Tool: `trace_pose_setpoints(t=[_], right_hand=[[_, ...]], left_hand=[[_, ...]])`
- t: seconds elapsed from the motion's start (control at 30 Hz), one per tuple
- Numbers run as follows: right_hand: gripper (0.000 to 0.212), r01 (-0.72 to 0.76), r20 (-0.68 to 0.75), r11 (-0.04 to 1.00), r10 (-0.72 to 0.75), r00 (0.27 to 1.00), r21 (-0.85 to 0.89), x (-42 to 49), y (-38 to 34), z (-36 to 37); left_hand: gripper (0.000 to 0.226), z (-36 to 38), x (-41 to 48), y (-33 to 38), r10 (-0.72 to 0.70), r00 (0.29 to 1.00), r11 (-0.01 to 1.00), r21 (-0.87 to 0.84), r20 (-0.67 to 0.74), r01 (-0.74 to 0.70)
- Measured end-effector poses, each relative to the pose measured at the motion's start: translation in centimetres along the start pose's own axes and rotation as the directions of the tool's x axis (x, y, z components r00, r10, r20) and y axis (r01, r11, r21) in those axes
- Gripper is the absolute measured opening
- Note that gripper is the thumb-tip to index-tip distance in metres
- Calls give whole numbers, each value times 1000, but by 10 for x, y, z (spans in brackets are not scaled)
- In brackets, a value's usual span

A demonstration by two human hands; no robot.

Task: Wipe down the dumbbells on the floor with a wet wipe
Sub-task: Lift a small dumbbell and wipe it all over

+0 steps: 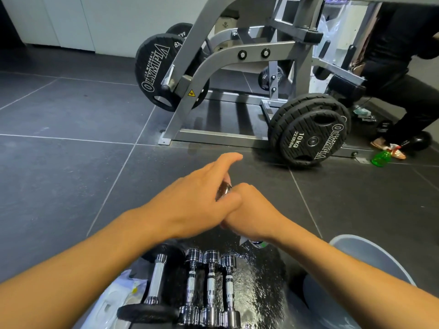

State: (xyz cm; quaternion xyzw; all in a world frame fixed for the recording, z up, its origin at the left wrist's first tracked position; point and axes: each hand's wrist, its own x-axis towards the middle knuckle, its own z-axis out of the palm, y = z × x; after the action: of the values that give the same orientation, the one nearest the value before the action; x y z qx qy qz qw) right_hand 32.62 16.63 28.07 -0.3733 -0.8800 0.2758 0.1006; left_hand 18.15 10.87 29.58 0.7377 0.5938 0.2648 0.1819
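My left hand (197,203) and my right hand (251,210) meet above the floor at the centre of the view. Between them shows the end of a small chrome dumbbell (224,189); my left hand's fingers curl over this end, with the index finger stretched forward. My right hand is a closed fist just below it, and a white wet wipe (253,243) with a green spot sticks out under the fist. Three small chrome dumbbells (211,288) lie side by side on a wet black mat (263,281) below my arms. A longer dumbbell with black plates (155,281) lies to their left.
A grey weight machine (237,55) with black Olympia plates (308,134) stands ahead on the dark tiled floor. A person in black (403,86) is at the right, a green spray bottle (380,159) near their feet. A grey basin (370,252) sits lower right, a white plastic bag (118,295) lower left.
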Motion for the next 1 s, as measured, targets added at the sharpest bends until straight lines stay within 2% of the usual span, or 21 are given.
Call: trace_pose_setpoints(t=[0.13,0.27,0.43,0.6,0.73,0.9,1.0], right_hand=[[43,127,-51,988,-132,990,-92,4,-2,5],[38,132,-38,978,-140,989,-162,5,-6,1],[29,126,-44,966,-139,989,-226,3,-12,-3],[30,81,21,950,-79,997,-302,1,-13,-1],[28,46,42,958,-35,998,-284,2,-14,-4],[38,47,41,965,-38,998,-259,4,-14,-6],[39,-50,49,985,59,997,-167,7,-6,-10]], left_hand=[[61,7,1,9,-37,988,968,239,-147,72],[59,8,5,11,-15,973,928,359,-231,100],[46,12,6,12,-8,965,946,312,-261,93],[49,15,9,7,-49,956,873,454,-288,181],[48,14,11,6,-168,959,892,380,-229,246],[46,11,13,7,-178,950,881,389,-255,269],[40,6,16,4,-229,937,888,338,-263,312]])
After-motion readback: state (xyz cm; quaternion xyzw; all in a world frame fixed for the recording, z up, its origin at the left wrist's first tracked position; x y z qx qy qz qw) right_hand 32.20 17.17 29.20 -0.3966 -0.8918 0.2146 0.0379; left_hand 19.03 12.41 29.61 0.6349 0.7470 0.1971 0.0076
